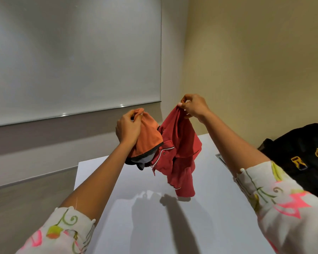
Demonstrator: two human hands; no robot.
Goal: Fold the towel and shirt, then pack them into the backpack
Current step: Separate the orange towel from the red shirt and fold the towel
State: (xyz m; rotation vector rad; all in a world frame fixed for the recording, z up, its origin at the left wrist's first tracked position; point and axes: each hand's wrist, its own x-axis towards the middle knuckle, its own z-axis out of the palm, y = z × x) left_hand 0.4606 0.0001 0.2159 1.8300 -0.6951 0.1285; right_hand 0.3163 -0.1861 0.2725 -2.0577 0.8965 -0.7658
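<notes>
1. At 9 o'clock of the hanging cloth, the left hand [128, 128], raised above the table [209, 226], fingers and thumb curled tight and pinching an orange fold of the shirt [180, 143].
2. At 1 o'clock of the same cloth and a little higher, the right hand [194, 107], thumb and fingertips pinching a bunched red edge.
3. Strung between both hands and clear of the table: the shirt, red, crumpled and unfolded, with a white-piped front edge, small buttons and a dark grey lining showing at 8 o'clock. Lowest hem dangling toward 5 o'clock.
4. Below it, white and flat, the table, marked at 6 o'clock by shadows [154, 208] of arms and cloth.
5. At 3 o'clock, behind the right forearm: the backpack [301, 153], black, with yellow emblems on its face, partly cut off by the frame edge. Just beside the table's edge; cannot tell whether resting on it. Cannot tell whether zipped or open, and nothing of its inside is visible.
6. At 7 and 5 o'clock, near the lower corners: pale sleeves [275, 198] with pink, yellow and green floral print, pushed back from bare forearms.
7. At 10 o'clock, on the far wall: a large whiteboard [72, 61].
</notes>
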